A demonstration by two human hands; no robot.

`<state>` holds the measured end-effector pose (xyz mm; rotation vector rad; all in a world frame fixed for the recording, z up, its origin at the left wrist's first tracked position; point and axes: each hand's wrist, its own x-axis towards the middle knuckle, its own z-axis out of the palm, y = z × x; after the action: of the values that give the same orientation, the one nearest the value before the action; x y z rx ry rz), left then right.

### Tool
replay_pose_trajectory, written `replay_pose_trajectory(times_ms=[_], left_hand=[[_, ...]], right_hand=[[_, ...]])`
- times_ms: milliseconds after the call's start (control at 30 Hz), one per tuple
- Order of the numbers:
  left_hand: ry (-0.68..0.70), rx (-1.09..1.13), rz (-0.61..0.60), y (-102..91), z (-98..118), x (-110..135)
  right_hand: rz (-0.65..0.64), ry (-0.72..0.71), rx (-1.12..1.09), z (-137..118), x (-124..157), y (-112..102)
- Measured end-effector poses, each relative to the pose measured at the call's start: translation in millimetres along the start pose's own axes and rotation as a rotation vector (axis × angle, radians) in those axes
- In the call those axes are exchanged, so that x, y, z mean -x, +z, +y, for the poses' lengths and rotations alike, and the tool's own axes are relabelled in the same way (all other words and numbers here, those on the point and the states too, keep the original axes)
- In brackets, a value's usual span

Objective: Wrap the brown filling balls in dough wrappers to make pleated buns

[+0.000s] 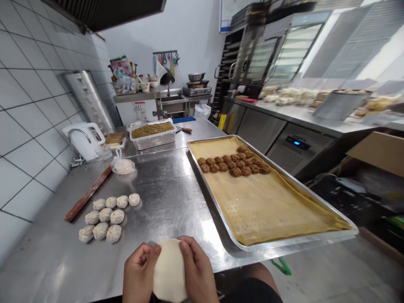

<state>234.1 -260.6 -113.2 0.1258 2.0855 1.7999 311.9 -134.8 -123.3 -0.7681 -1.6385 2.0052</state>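
Both of my hands hold a flat round piece of pale dough [169, 269] at the near edge of the steel table [164, 198]. My left hand [139, 273] grips its left side with the thumb on top, fingers curled under. My right hand [197, 271] grips the right side the same way. To the left on the table lie several pleated dough buns [107, 216] in a cluster. On the right, a large metal tray [221, 214] lined with yellowish paper carries several brown seed-coated balls [235, 164] at its far end.
A wooden rolling pin [86, 195] lies along the left wall side. A plastic bag [122, 166], a white kettle [83, 141] and a clear tub of seeds [153, 134] stand further back. A steel counter [284, 113] with ovens runs along the right.
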Motion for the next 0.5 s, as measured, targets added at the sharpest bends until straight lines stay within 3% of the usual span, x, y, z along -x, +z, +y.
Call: replay_pose_trajectory(times_ms=[100,200,300,400,500], left_hand=[[0.022,0.069,-0.043,2.4,-2,2],[0.061,-0.056,0.010,2.3,-5,1],[-0.016,-0.053,0.040,-2.1,-8,-6],[-0.091,0.103,-0.040,-5.1,-8,-12],[0.007,0.048,-0.030,-3.1,-7,-10]], right_hand=[[-0.046,0.017,-0.053,1,0,1],[-0.113,0.067,0.033,2,-1,3],[-0.081,0.068,0.057,5,-2,5],[-0.026,0.015,0.006,10,-1,9],[-0.028,0.025,-0.008,13,-1,11]])
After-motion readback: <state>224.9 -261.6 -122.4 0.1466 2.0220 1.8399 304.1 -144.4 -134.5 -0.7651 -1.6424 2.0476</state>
